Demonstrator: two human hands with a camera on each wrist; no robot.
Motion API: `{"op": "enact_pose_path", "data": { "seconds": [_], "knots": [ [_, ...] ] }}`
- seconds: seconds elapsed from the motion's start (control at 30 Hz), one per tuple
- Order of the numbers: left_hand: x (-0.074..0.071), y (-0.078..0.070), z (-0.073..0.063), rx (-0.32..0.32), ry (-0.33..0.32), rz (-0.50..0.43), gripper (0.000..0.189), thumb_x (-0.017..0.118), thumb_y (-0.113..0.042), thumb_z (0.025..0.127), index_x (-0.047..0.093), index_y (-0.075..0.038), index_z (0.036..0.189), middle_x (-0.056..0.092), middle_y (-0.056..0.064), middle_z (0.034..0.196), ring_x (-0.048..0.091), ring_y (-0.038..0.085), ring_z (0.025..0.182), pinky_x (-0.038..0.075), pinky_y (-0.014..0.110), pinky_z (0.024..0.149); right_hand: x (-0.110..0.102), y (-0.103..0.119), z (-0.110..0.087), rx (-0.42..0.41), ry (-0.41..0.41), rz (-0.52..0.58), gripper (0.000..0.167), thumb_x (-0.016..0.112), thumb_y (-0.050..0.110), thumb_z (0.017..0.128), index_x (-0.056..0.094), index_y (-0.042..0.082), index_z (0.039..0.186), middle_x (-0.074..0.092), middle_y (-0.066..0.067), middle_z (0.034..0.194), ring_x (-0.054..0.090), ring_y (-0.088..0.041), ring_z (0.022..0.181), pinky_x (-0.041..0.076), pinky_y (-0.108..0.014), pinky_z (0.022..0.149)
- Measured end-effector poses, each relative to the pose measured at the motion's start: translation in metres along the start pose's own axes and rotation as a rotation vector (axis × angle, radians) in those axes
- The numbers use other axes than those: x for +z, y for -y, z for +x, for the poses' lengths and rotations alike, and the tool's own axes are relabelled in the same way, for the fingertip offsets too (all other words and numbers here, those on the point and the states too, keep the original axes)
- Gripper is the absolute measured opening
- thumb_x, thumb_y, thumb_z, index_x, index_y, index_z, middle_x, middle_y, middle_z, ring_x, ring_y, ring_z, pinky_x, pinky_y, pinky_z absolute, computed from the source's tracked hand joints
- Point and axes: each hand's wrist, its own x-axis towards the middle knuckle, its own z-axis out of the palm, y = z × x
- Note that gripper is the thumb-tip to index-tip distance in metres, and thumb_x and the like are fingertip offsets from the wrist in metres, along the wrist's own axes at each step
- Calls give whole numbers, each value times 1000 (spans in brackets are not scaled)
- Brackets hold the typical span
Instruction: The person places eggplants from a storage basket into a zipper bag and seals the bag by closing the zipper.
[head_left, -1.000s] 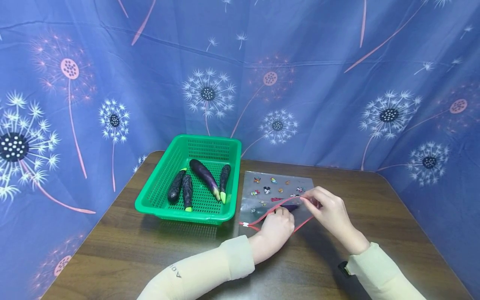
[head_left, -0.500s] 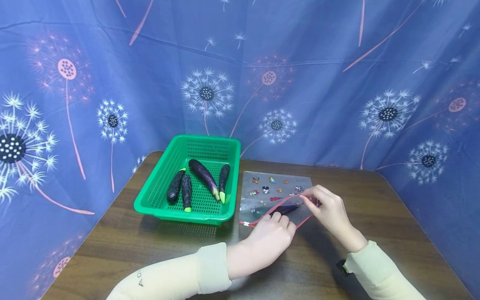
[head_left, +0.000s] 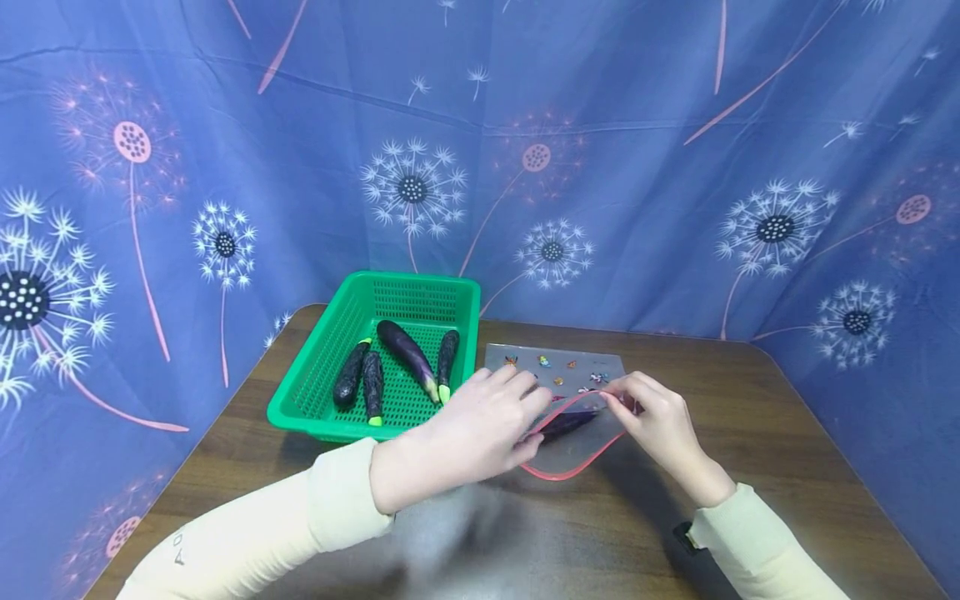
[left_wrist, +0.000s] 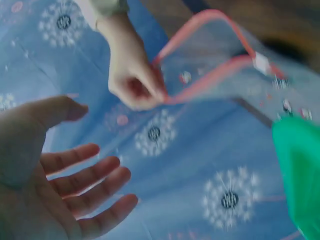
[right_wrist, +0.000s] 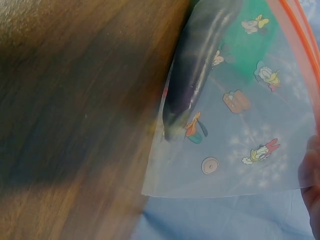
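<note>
My right hand pinches the red zip edge of a clear zip bag printed with small cartoon figures. The bag's mouth gapes. Inside lies a dark purple eggplant, its stem end near a lower corner in the right wrist view. My left hand is in the air between the green basket and the bag, fingers spread and holding nothing, as the left wrist view shows. In the head view it covers the white zip slider. Several eggplants lie in the basket, some dark and wrinkled.
A brown wooden table bears the basket on the left and the bag right beside it. Behind and at the sides hangs a blue cloth with a dandelion print.
My left hand has come out of the bag's mouth, letting go of the eggplant, and moved left and up toward the basket. The right hand keeps its place at the bag's edge.
</note>
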Motion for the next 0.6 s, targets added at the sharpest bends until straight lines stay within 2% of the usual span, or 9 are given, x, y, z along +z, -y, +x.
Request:
{"op": "enact_pose_path", "data": {
  "seconds": [0.13,0.3,0.43,0.6],
  "knots": [
    [-9,23,1,-20,65,-68,36,68,-38,80,60,-16,107,58,-3,99,54,15,89,41,29,63,0,-1,-1,3,2,-1,16,77,4,68,68,13,79,55,12,68,45,-4,52,35,-14,47],
    [-8,48,0,-74,96,-160,41,69,-38,79,60,-15,112,58,-3,103,51,15,89,44,30,68,-1,-2,-3,11,1,-4,18,77,2,67,68,13,79,56,12,69,45,-3,53,35,-14,48],
    [0,73,-1,-94,120,-208,41,70,-35,80,60,-15,114,57,-2,107,50,15,92,45,31,73,-2,-2,-4,20,-5,1,19,77,2,67,68,14,79,56,13,69,45,-3,53,36,-17,47],
    [19,112,-7,-138,199,-170,38,69,-30,82,59,-15,115,56,2,112,51,20,97,46,37,76,-3,-2,-5,14,-12,9,19,77,2,67,68,14,78,57,12,69,46,-4,53,37,-17,48]
  ]
}}
